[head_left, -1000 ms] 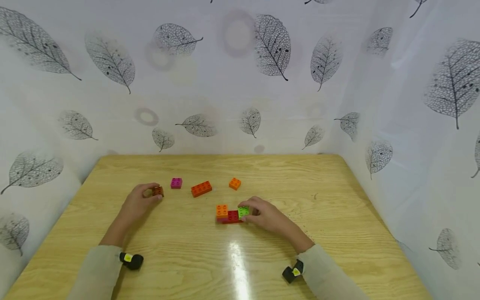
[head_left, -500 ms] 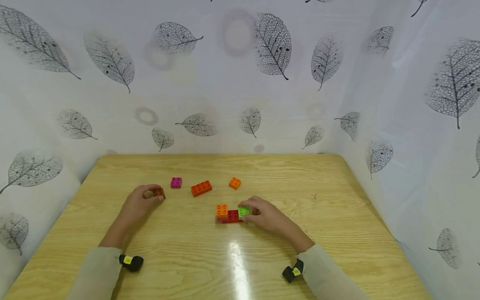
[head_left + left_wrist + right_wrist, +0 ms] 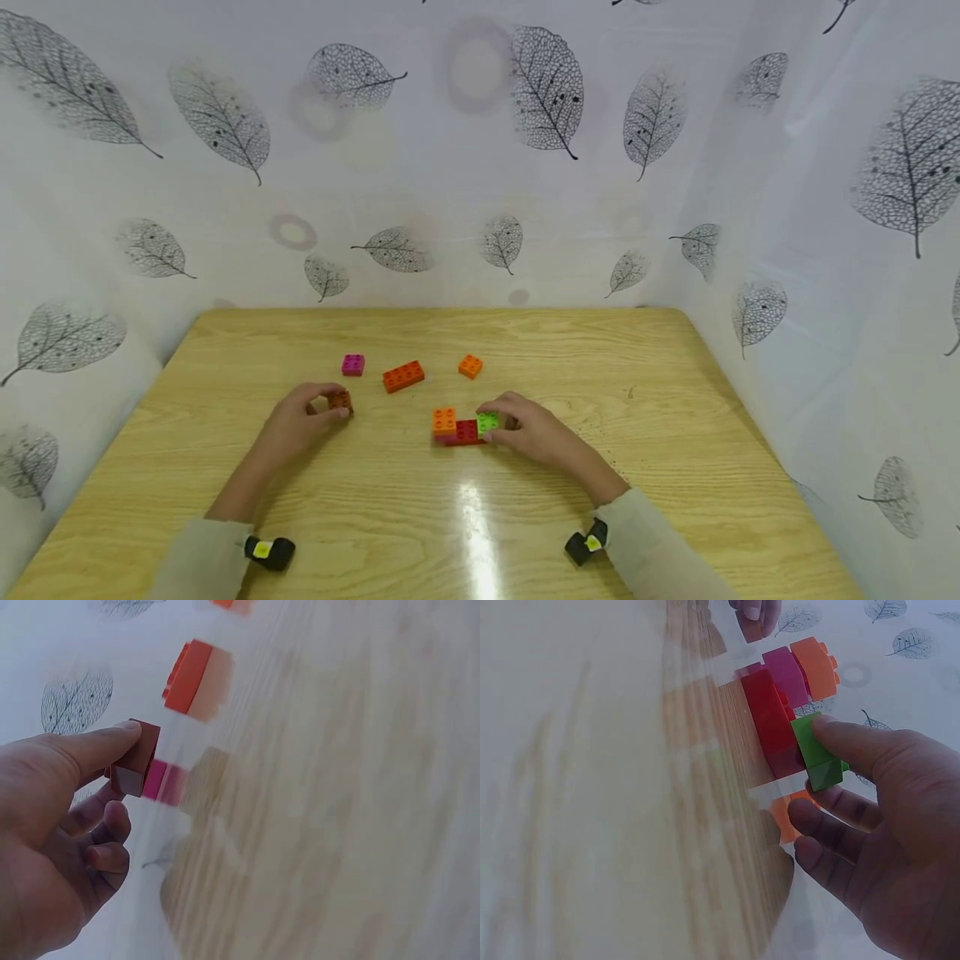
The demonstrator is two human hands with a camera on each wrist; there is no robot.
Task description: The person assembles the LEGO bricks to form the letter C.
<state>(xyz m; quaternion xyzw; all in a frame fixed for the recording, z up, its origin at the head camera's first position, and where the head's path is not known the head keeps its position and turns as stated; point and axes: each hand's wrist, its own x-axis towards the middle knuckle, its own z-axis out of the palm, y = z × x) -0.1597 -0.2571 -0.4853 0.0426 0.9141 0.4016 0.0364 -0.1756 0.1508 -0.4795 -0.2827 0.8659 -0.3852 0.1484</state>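
Observation:
Between thumb and fingers, my left hand (image 3: 298, 425) pinches a small brown toy brick (image 3: 340, 402), held off the tabletop in the left wrist view. To the right, a low stack has a red brick (image 3: 466, 430) at its base, with an orange brick (image 3: 444, 419) on top of a magenta brick (image 3: 784, 673) at its left end. At the right end sits a light green brick (image 3: 815, 750) with studs, pinched by my right hand (image 3: 534, 429). In the right wrist view its lower edge meets the red brick's upper end. The right hand's other fingers are loosely bent below it.
Behind the hands lie a magenta brick (image 3: 353, 365), a long orange-red brick (image 3: 403, 377) and a small orange brick (image 3: 470, 367). They stand on a wooden table (image 3: 600, 358). A white leaf-patterned curtain (image 3: 450, 167) hangs along its back and sides.
My left hand has moved right and nearer with the brown brick, towards the stack. The right hand stays at the green brick, and the loose bricks have not moved.

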